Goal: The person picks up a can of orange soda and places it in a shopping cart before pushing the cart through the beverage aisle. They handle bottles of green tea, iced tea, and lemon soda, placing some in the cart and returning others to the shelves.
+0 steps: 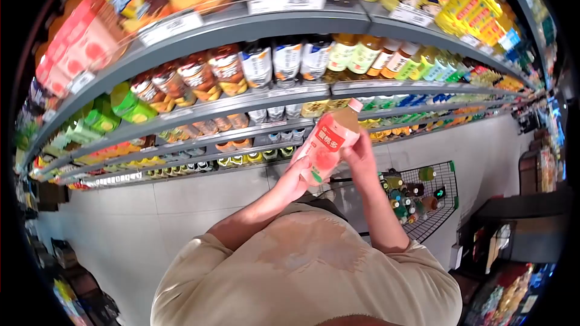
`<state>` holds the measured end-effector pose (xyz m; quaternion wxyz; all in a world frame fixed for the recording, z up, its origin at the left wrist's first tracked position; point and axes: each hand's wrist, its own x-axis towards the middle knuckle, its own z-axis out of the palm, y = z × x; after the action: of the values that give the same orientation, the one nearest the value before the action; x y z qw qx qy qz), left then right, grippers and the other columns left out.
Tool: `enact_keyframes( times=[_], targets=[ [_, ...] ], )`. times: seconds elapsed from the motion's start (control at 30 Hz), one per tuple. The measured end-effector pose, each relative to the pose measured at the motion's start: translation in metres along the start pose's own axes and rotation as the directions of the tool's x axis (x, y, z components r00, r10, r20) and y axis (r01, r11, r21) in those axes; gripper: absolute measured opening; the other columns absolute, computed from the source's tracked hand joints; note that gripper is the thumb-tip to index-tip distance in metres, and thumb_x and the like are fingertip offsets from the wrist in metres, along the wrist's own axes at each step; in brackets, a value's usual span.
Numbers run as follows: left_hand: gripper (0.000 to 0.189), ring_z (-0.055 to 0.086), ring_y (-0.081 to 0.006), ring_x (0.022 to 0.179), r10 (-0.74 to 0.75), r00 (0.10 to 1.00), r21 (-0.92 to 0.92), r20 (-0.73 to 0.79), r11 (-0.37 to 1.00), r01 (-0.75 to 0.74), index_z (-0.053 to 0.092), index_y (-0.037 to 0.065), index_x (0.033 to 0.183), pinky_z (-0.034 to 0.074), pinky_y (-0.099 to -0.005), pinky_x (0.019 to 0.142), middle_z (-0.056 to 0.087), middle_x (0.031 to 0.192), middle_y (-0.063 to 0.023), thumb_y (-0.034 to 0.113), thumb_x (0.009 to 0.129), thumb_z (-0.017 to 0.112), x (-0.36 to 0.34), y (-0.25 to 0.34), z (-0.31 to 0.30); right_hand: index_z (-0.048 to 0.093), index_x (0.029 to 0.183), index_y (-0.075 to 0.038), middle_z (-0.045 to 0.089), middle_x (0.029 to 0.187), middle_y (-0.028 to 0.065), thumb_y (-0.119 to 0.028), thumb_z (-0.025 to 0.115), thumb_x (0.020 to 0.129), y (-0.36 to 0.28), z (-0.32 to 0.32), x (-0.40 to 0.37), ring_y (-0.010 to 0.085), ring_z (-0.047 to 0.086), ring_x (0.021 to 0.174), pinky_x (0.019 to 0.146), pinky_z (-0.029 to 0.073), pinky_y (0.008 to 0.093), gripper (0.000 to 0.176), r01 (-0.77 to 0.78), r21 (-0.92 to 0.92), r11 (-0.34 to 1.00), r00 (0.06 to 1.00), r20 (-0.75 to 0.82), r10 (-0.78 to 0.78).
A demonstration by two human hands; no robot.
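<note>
A shop's drinks aisle.
Long shelves (241, 27) hold rows of bottled drinks (284, 60) behind price tags (287, 3); a wire cart (448, 205) of bottles stands on the tiled floor (181, 205).

My left hand (294, 182) and right hand (361, 156) both grip a peach drink bottle (329, 139), drink shelves (241, 25) ahead, wire cart (446, 200) just below.

Holds both arms up before the chest, elbows bent, forearms bare and slanting toward each other. Cups the left hand (294, 183) under the lower end of a tilted bottle (329, 137). Presses the right hand (362, 156) against its other side, fingers curled round it, wrists close together.
</note>
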<state>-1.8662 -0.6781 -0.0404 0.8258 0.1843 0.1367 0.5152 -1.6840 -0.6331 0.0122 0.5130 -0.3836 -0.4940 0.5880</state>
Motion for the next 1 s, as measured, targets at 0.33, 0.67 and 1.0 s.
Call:
enact_keyframes(
  times=[0.33, 0.67, 1.0],
  targets=[
    [0.063, 0.061, -0.0241, 0.116, 0.134, 0.935, 0.158, -0.330, 0.984, -0.086, 0.039, 0.009, 0.146, 0.056, -0.0413, 0.089, 0.059, 0.131, -0.0107, 0.029, 0.093, 0.067, -0.097, 0.023, -0.053, 0.046, 0.137, -0.005, 0.059, 0.128, 0.0071, -0.013, 0.072, 0.092, 0.078, 0.059, -0.057, 0.0154, 0.058, 0.115, 0.095, 0.049, 0.0344, 0.052, -0.476, 0.047, 0.878, 0.874, 0.134, 0.467],
    [0.076, 0.068, -0.0483, 0.094, -0.284, 0.907, -0.475, 0.311, 0.780, 0.408, 0.044, 0.013, 0.146, 0.060, -0.0547, 0.066, 0.058, 0.130, -0.0237, 0.066, 0.091, 0.048, -0.106, 0.036, -0.074, 0.052, 0.132, -0.003, 0.064, 0.121, 0.0060, -0.015, 0.085, 0.075, 0.029, 0.112, -0.020, 0.0146, 0.062, 0.108, 0.091, 0.052, 0.0319, 0.067, -0.210, -0.086, 0.974, 0.855, 0.468, 0.226],
    [0.063, 0.062, -0.0335, 0.116, -0.178, 0.984, -0.236, 0.031, 0.955, 0.180, 0.042, 0.012, 0.147, 0.056, -0.0586, 0.085, 0.056, 0.137, -0.0153, 0.052, 0.100, 0.051, -0.108, 0.030, -0.098, 0.053, 0.131, -0.003, 0.064, 0.119, 0.0052, -0.027, 0.079, 0.088, 0.057, 0.103, -0.027, 0.0142, 0.061, 0.108, 0.093, 0.050, 0.0328, 0.055, -0.400, -0.109, 0.910, 0.899, 0.144, 0.413]
  ],
)
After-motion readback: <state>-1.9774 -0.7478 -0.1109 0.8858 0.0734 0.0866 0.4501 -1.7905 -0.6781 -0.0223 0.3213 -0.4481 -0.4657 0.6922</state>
